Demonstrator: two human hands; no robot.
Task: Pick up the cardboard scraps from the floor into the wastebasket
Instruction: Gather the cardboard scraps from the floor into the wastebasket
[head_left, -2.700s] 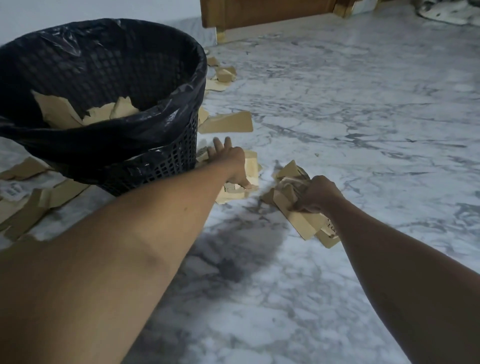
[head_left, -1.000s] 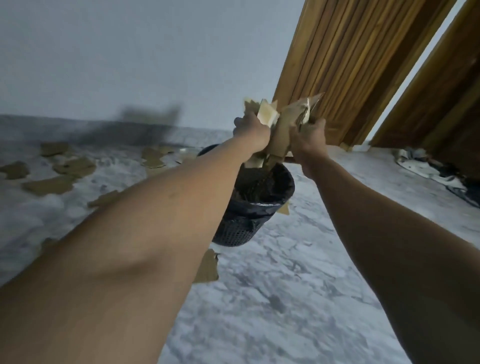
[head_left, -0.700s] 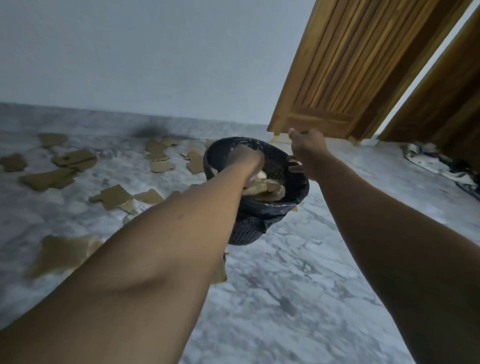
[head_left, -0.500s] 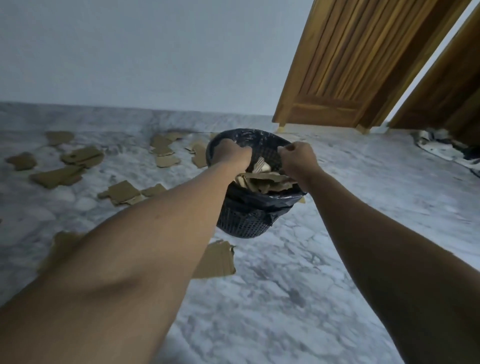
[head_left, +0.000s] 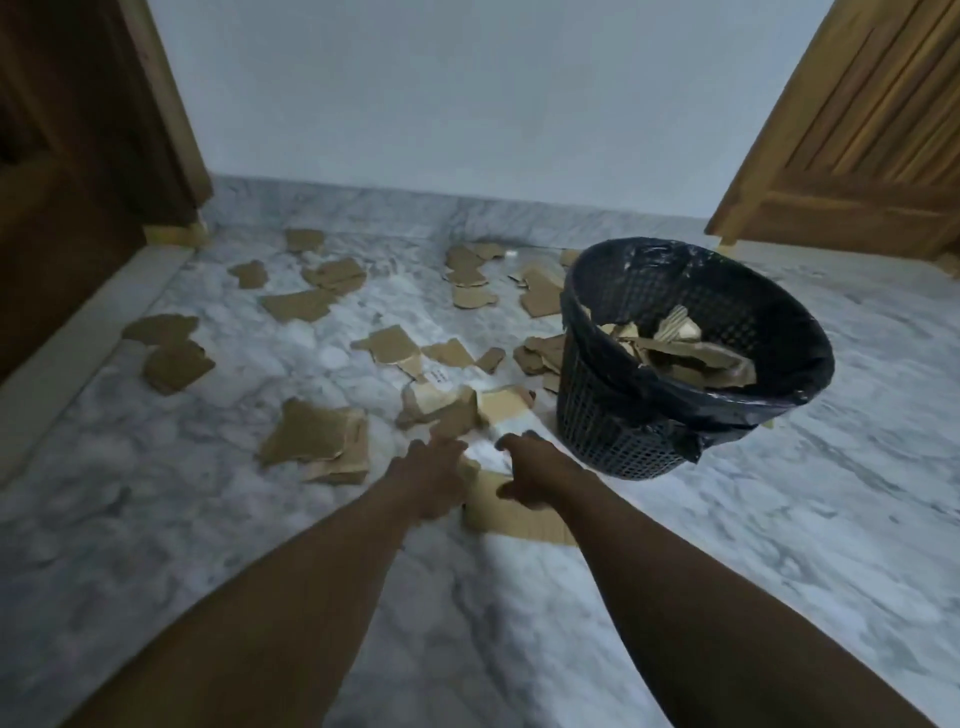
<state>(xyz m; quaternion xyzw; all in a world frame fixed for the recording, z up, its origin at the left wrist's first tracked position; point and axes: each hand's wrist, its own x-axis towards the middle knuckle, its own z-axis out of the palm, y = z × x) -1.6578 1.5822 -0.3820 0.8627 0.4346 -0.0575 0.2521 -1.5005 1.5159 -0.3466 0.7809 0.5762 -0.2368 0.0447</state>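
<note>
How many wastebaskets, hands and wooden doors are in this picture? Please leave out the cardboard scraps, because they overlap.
Wastebasket: 1
Hands: 2, the left hand and the right hand
Wooden doors: 2, the left door and the right door
Total: 5

No text, brand, number or sign is showing clearly enough to read anywhere in this view. One cardboard scrap (head_left: 435, 375), lying on the marble floor (head_left: 779, 519) left of the wastebasket (head_left: 613, 415) and beyond the hands, is carrying a small white patch with dark marks that could be print, but they are blurring into smudges and no letter or digit is coming through.
</note>
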